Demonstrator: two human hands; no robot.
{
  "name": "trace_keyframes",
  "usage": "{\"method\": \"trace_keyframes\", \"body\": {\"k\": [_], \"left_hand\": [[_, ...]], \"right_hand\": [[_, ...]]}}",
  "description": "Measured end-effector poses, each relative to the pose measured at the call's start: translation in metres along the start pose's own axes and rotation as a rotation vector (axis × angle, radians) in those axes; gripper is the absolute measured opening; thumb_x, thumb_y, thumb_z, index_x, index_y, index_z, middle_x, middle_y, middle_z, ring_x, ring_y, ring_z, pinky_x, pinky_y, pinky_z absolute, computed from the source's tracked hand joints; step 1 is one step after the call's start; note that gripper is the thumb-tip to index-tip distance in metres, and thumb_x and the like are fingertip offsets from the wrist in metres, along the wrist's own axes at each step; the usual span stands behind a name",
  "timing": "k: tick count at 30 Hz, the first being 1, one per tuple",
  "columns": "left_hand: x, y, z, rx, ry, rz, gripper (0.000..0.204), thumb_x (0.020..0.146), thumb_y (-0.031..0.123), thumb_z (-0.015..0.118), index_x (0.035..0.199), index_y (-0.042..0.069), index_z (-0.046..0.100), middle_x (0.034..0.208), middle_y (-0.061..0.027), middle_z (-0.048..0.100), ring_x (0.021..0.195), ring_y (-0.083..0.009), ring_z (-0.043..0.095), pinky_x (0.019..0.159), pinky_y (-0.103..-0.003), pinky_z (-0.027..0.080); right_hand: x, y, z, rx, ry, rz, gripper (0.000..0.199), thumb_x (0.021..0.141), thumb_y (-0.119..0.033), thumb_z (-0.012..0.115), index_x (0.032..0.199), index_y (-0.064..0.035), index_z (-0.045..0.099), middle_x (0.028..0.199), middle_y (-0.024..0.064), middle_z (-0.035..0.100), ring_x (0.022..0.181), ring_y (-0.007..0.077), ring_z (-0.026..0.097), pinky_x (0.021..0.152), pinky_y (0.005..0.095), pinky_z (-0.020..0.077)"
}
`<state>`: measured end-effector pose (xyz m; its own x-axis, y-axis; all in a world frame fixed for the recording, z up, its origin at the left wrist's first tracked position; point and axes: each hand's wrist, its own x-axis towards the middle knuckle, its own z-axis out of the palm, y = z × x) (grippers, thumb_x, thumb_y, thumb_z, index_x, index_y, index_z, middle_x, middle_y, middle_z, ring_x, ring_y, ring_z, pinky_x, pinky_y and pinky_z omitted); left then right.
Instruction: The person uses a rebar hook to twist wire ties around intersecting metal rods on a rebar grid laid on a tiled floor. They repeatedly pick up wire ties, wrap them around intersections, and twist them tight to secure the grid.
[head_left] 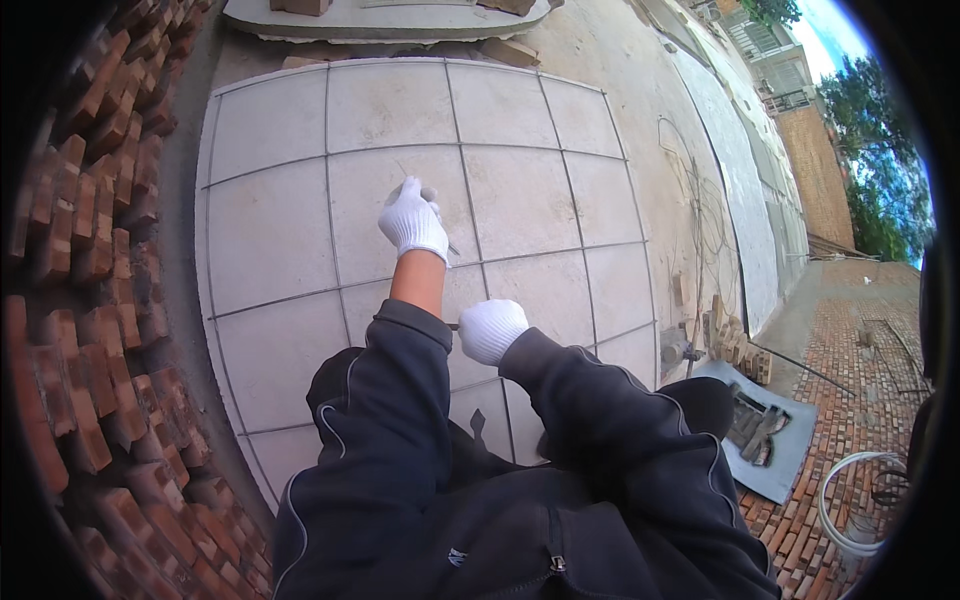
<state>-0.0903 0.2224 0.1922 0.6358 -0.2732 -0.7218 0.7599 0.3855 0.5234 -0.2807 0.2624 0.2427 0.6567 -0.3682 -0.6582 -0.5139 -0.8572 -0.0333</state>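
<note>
My left hand [413, 218], in a white knit glove, is closed above the pale slab, its fingers curled round something too small to make out. A short thin dark piece [454, 250] shows beside its wrist. Nearer my body, my gloved right hand [492, 331] makes a fist, with a small dark end [454, 327] sticking out on its left side; the rest of what it grips is hidden. Below both hands, a grid of thin steel bars [400, 150] lies across the pale slab [270, 240], crossing in large squares.
Stacked red bricks [90, 350] line the left side. Another pale slab [390, 18] lies beyond the grid. To the right are loose wire [700, 200], a grey sheet with dark pieces on it [790, 455], a white coiled hose [835, 510] and brick paving [850, 350].
</note>
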Motion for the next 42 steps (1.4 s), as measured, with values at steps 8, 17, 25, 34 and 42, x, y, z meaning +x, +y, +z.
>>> {"method": "trace_keyframes", "body": {"k": [8,17,25,34,42], "left_hand": [[0.018,-0.007,-0.005,0.097,-0.056,0.119,0.017,0.102,0.018,0.072,0.102,0.001,0.073,0.073,-0.0078,0.070,0.052,-0.0144,0.056,0.050,-0.033,0.043],[0.066,-0.009,-0.040,0.319,-0.033,0.161,0.015,0.102,0.016,0.075,0.102,0.001,0.077,0.073,-0.0072,0.071,0.055,-0.0143,0.058,0.052,-0.031,0.044],[0.073,0.004,-0.063,0.198,0.037,0.201,0.017,0.101,0.018,0.074,0.102,0.001,0.075,0.072,-0.0065,0.071,0.055,-0.0154,0.062,0.050,-0.032,0.044],[0.062,0.024,-0.104,0.300,0.078,0.287,0.015,0.104,0.018,0.073,0.105,0.003,0.076,0.072,-0.0044,0.070,0.055,-0.0125,0.060,0.049,-0.031,0.044],[0.025,-0.049,-0.207,0.241,0.341,0.173,0.017,0.102,0.021,0.077,0.102,0.004,0.077,0.072,-0.0025,0.066,0.053,-0.0131,0.053,0.051,-0.033,0.042]], "right_hand": [[0.000,-0.005,0.004,0.042,-0.049,0.080,0.026,0.094,-0.019,0.064,0.100,-0.0054,0.086,0.096,0.0225,0.082,0.093,0.0413,0.081,0.082,0.0516,0.0635],[0.012,0.002,-0.002,0.078,-0.011,0.052,0.029,0.095,-0.018,0.062,0.103,-0.0034,0.085,0.099,0.0246,0.082,0.095,0.0423,0.081,0.084,0.0517,0.0636],[0.024,0.001,-0.011,-0.033,-0.100,-0.081,0.029,0.097,-0.017,0.061,0.104,-0.0024,0.085,0.100,0.0237,0.083,0.097,0.0405,0.082,0.086,0.0498,0.0639],[0.128,0.009,-0.059,-0.260,-0.326,-0.326,0.030,0.093,-0.016,0.068,0.114,-0.0026,0.084,0.112,0.0235,0.081,0.105,0.0416,0.079,0.086,0.0499,0.0619],[0.208,-0.020,-0.055,-0.531,-0.552,-0.687,0.026,0.088,-0.010,0.068,0.105,0.0017,0.083,0.103,0.0236,0.080,0.093,0.0370,0.077,0.077,0.0484,0.0598]]}}
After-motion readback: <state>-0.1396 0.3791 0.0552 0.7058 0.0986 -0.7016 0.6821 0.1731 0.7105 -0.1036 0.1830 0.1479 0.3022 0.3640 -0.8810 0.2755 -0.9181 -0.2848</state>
